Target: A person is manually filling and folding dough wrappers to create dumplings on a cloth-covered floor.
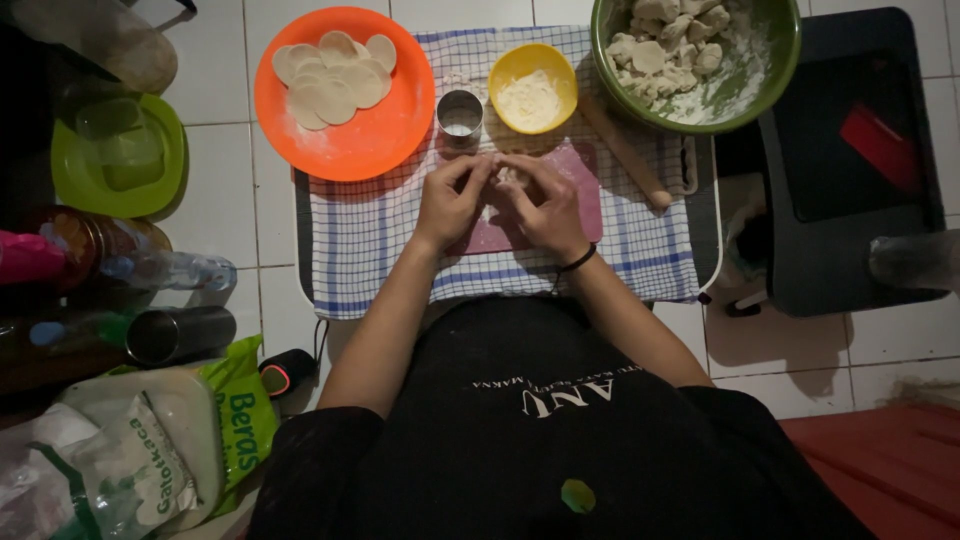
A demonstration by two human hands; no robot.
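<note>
- Pinching a small pale piece of dough (507, 177) between them, the left hand (450, 200) and right hand (545, 205) meet fingertip to fingertip over a pink board (590, 200).
- The dough sits right at the tips of both hands, just above the board; both sets of fingers are curled inward and pressed close around it.
- Most of the dough is hidden by the fingers, so its shape cannot be told; the board is largely covered by the hands as well.
- Under the board lies a blue-and-white checked cloth (370, 240), soft and creased.
- Just beyond the hands stands a small round metal cutter (460, 113), beside a yellow bowl (508, 68) of white flour.
- An orange plate (350, 140) holds flat, round dough discs (333, 78), overlapping and floury.
- A green bowl (770, 75), cut off at the top edge, holds rough dough lumps (665, 40).
- A wooden rolling pin (625, 150) lies slanted between green bowl and board.
- A black band (578, 261) circles the right wrist.
</note>
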